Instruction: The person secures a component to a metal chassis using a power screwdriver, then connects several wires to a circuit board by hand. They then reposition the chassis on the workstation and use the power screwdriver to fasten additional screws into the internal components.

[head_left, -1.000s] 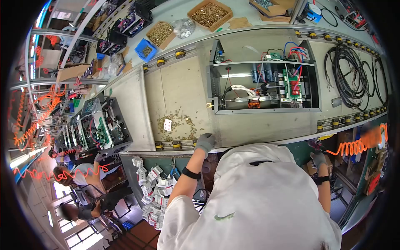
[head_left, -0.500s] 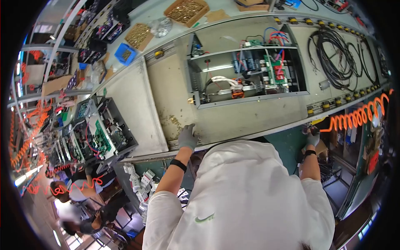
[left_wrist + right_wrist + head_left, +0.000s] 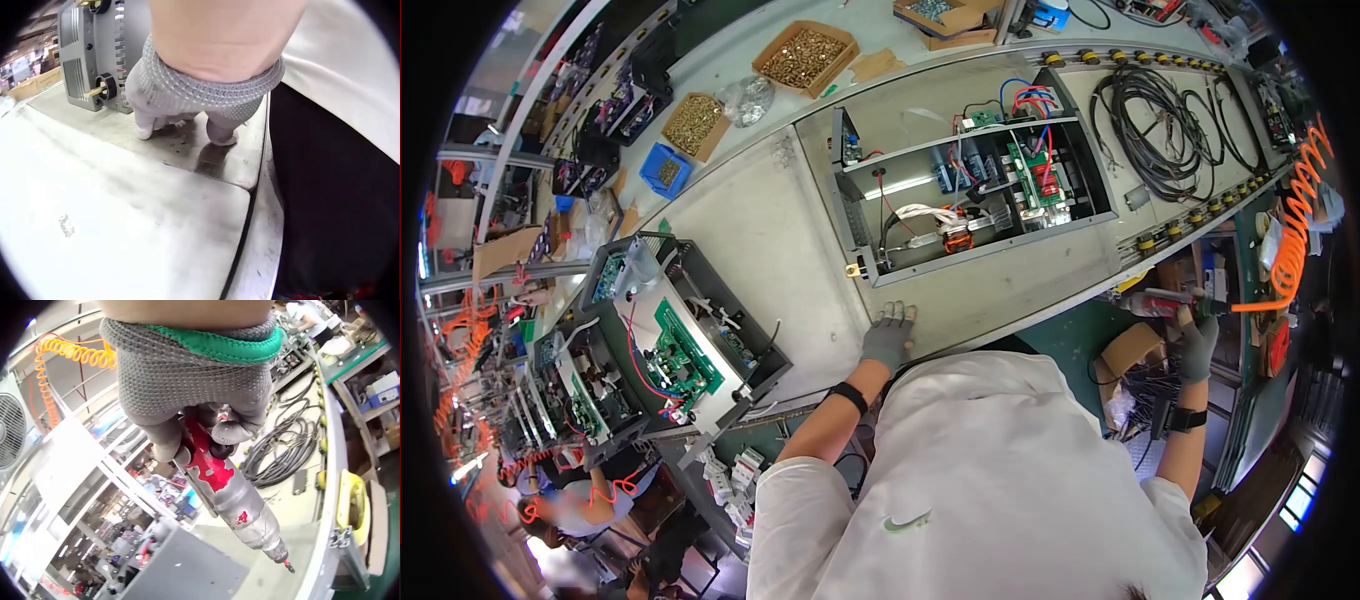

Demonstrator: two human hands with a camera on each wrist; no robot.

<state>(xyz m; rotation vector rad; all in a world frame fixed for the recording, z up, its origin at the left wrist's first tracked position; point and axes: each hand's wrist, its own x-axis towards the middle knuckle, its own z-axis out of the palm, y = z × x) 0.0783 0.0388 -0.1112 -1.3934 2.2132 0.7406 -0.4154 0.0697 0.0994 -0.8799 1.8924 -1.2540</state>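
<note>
In a grey glove, the left hand (image 3: pixel 889 338) rests with spread fingers on the board (image 3: pixel 960 310) just below the open metal chassis (image 3: pixel 960 250). The left wrist view shows the fingertips of that hand (image 3: pixel 194 103) touching the worn board surface (image 3: pixel 175 147), beside the grey chassis side (image 3: pixel 78 56). The gloved right hand (image 3: pixel 1197 352) is off the front edge at the right. Its fingers curl round a red and silver power screwdriver (image 3: pixel 228 487), seen in the right wrist view below the hand (image 3: pixel 194 387), with the bit pointing away.
An orange coiled hose (image 3: pixel 1293 245) runs to the tool. Black cables (image 3: pixel 1165 135) lie coiled right of the chassis. Another chassis with a green circuit board (image 3: pixel 680 360) stands at left. Boxes of small metal parts (image 3: pixel 805 57) and a blue bin (image 3: pixel 665 171) sit at the back.
The view has shifted. The board with scattered small parts seen earlier is now covered by the pale board, which meets the chassis's board. The left chassis is closer, and the right hand has raised the tool.
</note>
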